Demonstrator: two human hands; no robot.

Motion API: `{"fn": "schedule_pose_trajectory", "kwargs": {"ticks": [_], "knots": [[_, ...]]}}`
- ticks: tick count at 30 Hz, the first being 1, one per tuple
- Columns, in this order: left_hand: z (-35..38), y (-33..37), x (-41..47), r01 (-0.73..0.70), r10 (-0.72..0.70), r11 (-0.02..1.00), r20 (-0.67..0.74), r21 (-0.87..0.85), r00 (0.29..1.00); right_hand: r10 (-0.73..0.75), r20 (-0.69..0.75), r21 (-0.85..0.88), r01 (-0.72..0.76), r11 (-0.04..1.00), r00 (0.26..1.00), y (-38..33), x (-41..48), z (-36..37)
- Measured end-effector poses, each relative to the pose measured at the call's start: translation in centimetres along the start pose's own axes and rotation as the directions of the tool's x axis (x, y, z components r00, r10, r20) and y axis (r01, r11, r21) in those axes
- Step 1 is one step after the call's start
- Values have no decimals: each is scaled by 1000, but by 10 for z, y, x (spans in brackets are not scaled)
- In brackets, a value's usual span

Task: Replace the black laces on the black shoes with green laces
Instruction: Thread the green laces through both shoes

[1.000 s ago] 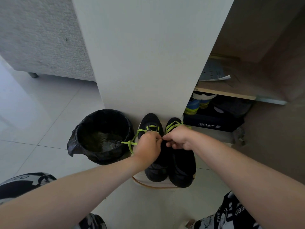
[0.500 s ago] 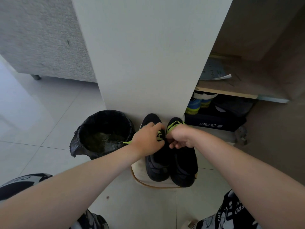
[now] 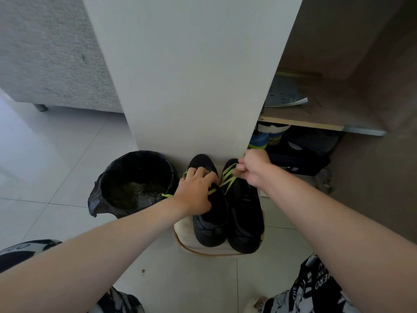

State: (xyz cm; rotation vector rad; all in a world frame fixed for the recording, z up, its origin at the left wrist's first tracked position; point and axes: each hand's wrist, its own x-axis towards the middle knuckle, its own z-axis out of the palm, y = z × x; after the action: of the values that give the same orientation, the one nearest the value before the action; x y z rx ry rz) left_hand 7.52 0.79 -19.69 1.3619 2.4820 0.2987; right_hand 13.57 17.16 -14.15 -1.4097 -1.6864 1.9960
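Observation:
Two black shoes stand side by side on a pale mat [image 3: 185, 232], toes against a white panel. My left hand [image 3: 196, 190] lies on the left shoe [image 3: 209, 227], fingers curled over its lacing. A loose end of the green lace [image 3: 167, 195] sticks out to the left below that wrist. My right hand [image 3: 252, 166] is above the toe of the right shoe [image 3: 246, 218] and pinches a green lace strand [image 3: 228, 177], which runs taut down and left towards my left hand. No black lace is in view.
A bin with a black liner [image 3: 133, 177] stands just left of the shoes. The white panel [image 3: 191, 75] rises behind them. To the right, an open cabinet holds a dark shoe box [image 3: 300, 159] under a shelf [image 3: 316, 124] with papers. A grey sofa [image 3: 45, 53] is at the back left.
My right hand has moved up and to the right, away from my left hand, drawing the green lace taut. My left hand has stayed on the left shoe.

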Motion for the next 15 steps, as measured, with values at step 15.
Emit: {"fn": "schedule_pose_trajectory", "kwargs": {"ticks": [15], "knots": [[-16,-16,4,107,-78,949,106,-296,991,-349,135,-841,294,454,927,-4,-8,-6]]}}
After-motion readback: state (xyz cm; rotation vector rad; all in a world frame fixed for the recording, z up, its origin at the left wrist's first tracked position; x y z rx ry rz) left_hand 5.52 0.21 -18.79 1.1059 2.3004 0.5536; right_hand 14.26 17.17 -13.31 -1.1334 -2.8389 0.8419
